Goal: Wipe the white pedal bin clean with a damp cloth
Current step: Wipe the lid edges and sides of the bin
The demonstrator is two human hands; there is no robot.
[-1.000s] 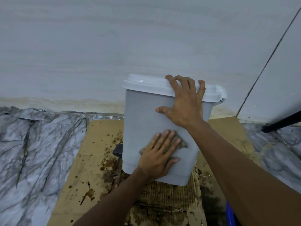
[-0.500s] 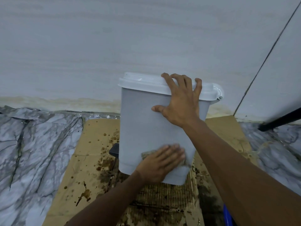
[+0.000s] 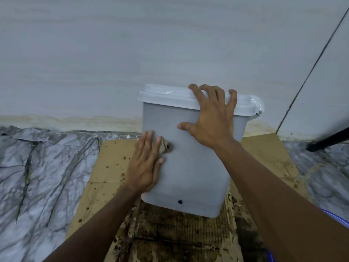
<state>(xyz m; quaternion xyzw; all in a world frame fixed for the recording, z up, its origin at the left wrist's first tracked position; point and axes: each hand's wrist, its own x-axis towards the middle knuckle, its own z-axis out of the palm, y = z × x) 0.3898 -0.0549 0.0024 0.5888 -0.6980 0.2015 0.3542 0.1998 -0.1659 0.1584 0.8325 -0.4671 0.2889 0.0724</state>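
**binfresh:** Head view: the white pedal bin (image 3: 190, 167) stands on stained cardboard (image 3: 105, 167), close to the wall (image 3: 113, 53). My left hand (image 3: 146, 163) lies flat with straight fingers and presses the cloth (image 3: 166, 146) against the side, near its left edge. My right hand (image 3: 211, 118) has its fingers hooked over the lid (image 3: 166, 97), thumb spread on the side. Any tips?

**mopguy:** Looks fine tbh. I'd brace hard with that lid grip so the bin can't slide, then wipe in overlapping straight passes with even palm pressure. Most of the cloth is hidden under your hand, so refold it if it bunches. There's a dark spot (image 3: 180, 201) low on the side that's probably worth a pass.
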